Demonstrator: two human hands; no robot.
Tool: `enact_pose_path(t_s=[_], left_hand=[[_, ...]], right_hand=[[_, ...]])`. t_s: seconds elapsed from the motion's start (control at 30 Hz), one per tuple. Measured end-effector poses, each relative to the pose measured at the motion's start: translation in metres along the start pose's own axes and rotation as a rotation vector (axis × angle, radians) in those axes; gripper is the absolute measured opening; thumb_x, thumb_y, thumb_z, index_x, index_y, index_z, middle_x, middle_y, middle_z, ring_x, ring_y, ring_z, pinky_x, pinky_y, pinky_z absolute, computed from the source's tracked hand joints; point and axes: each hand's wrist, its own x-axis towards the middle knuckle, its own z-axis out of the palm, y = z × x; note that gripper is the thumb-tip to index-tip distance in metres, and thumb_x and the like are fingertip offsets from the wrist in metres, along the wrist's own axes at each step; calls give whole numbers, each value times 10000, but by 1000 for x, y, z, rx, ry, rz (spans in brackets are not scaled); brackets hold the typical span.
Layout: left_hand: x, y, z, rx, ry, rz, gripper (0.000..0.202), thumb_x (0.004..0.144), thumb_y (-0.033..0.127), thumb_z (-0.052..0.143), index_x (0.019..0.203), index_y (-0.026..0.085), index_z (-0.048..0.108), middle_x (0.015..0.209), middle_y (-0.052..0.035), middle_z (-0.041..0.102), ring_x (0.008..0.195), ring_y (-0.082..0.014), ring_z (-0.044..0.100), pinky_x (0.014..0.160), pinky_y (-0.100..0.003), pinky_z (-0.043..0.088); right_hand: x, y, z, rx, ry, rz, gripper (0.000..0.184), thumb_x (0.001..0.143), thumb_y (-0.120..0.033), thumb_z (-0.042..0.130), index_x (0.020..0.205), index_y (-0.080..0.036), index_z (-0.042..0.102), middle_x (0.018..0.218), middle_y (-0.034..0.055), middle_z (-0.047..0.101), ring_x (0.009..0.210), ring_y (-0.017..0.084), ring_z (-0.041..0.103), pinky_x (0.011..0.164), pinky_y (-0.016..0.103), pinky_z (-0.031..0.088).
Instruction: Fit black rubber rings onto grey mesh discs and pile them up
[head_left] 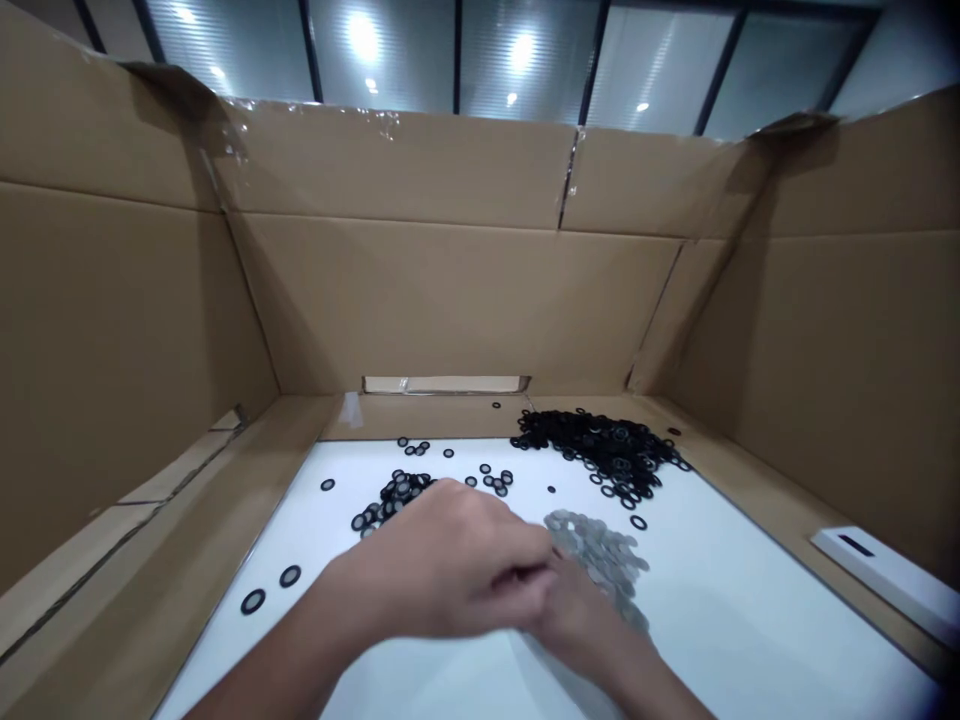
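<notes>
My left hand (450, 565) lies over my right hand (577, 610) above a white sheet (735, 600) inside a cardboard box. The left fingers are curled and pinched together where the two hands meet; what they grip is hidden. My right hand is mostly covered by the left one, and its fingers do not show. Just beyond the hands lies a pile of small grey discs (600, 550). A big heap of black rings (600, 450) sits at the far right of the sheet. A smaller cluster of black rings (394, 495) lies just past my left hand.
Tall cardboard walls (450, 300) close in the back and both sides. Loose black rings (253, 601) lie scattered at the sheet's left. A white flat device (885, 580) rests on the right cardboard flap. The back wall has a slot (446, 384) at its base.
</notes>
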Motion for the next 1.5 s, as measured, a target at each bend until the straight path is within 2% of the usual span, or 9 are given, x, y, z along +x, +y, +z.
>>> enact_pose_path(t_s=[0.1, 0.23, 0.33, 0.47, 0.57, 0.77, 1.17, 1.33, 1.5], left_hand=[[-8, -27, 25, 54, -193, -260, 224, 922, 219, 506, 721, 206, 602, 617, 20, 611, 575, -155, 559, 550, -281, 351], [-31, -49, 77, 6, -229, -313, 117, 869, 202, 608, 954, 178, 685, 966, -91, 729, 844, -263, 684, 683, -324, 480], [-43, -48, 108, -72, -241, -277, 214, 892, 265, 637, 1093, 204, 674, 1084, -82, 712, 983, -262, 674, 818, -335, 518], [-51, -44, 131, -122, -217, -251, 351, 881, 228, 675, 1229, 228, 629, 1247, -86, 661, 1188, -284, 589, 1007, -389, 457], [-53, -47, 138, -141, -200, -252, 299, 901, 189, 658, 1195, 243, 652, 1208, -65, 676, 1158, -270, 600, 1000, -393, 453], [-53, -50, 141, -188, -161, -302, 238, 927, 83, 570, 1075, 224, 691, 1044, -46, 699, 988, -215, 642, 850, -302, 503], [-51, -51, 153, -356, -12, -390, 188, 898, 124, 564, 928, 213, 726, 887, -43, 710, 853, -208, 648, 755, -296, 495], [-47, -64, 140, -529, 220, -511, 141, 886, 173, 553, 870, 202, 690, 920, -49, 691, 828, -187, 646, 694, -262, 516], [-45, -83, 130, -733, 493, -599, 152, 924, 308, 547, 915, 184, 634, 1107, -99, 664, 1046, -217, 639, 861, -308, 551]], right_hand=[[-15, -14, 1, -19, -76, -77, 409, 900, -324, 675, 1297, -235, 644, 1385, 122, 601, 1219, 360, 558, 1029, 494, 422], [-23, -6, -11, -24, -46, -93, 292, 952, -312, 615, 1236, -291, 682, 1432, 62, 574, 1262, 314, 543, 1048, 469, 412], [-9, 32, -32, -95, 35, 85, 193, 959, -259, 567, 994, -273, 757, 1243, 33, 682, 1117, 248, 627, 968, 380, 466], [20, 114, -55, -170, 147, 353, 288, 1002, -211, 444, 1046, -190, 727, 1147, 111, 687, 991, 239, 660, 836, 343, 498], [32, 162, -51, -230, 147, 473, 200, 989, -196, 518, 1013, -149, 711, 1086, 109, 686, 949, 233, 659, 803, 358, 513], [37, 187, -23, -321, 157, 522, 192, 988, -321, 617, 1072, -154, 660, 1132, 72, 659, 1030, 226, 636, 909, 438, 530], [47, 163, -21, -25, 336, 354, 151, 960, -205, 546, 1009, -170, 684, 1017, 77, 690, 942, 230, 641, 906, 433, 478], [54, 106, -33, 297, 392, 200, 203, 914, -246, 495, 973, -200, 683, 1002, 78, 717, 859, 215, 657, 735, 331, 507], [76, 31, -26, 610, 361, 75, 161, 898, -264, 553, 951, -202, 692, 951, 48, 738, 860, 193, 690, 719, 287, 534]])
